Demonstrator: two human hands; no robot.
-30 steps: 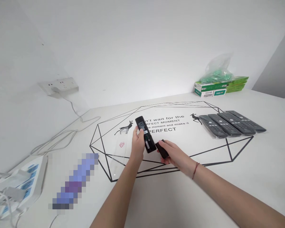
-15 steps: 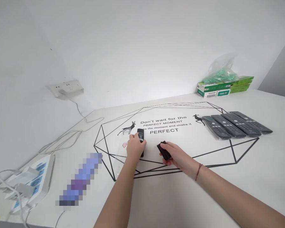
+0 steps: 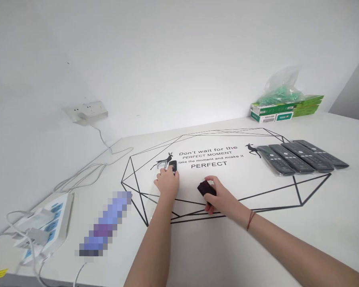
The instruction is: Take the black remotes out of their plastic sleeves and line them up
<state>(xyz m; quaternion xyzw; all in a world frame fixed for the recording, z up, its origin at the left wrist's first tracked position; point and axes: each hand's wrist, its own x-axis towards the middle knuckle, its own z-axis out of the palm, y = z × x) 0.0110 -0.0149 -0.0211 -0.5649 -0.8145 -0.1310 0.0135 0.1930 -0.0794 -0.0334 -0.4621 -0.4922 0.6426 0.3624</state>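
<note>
My left hand (image 3: 167,184) is closed over a black remote control (image 3: 173,164) at the middle of the white table. Its top end shows past my fingers; the rest is hidden under the hand. Clear plastic film (image 3: 153,199) with a small red mark lies flat beside and beneath that hand. My right hand (image 3: 219,195) grips a small black plastic piece (image 3: 206,188) between thumb and fingers, a little above the tabletop. It looks like a battery cover, though its details are too dark to make out.
Several bagged remote controls (image 3: 299,157) lie side by side at the right. Green-and-white boxes (image 3: 272,111) with a plastic bag (image 3: 283,89) on top stand at the back. A power strip (image 3: 52,227), cables (image 3: 86,175) and a blurred-out device (image 3: 106,223) are at the left.
My left hand has shifted slightly left with the remote control and now covers more of it. My right fingers have changed their hold on the black piece, with the index finger raised over its top.
</note>
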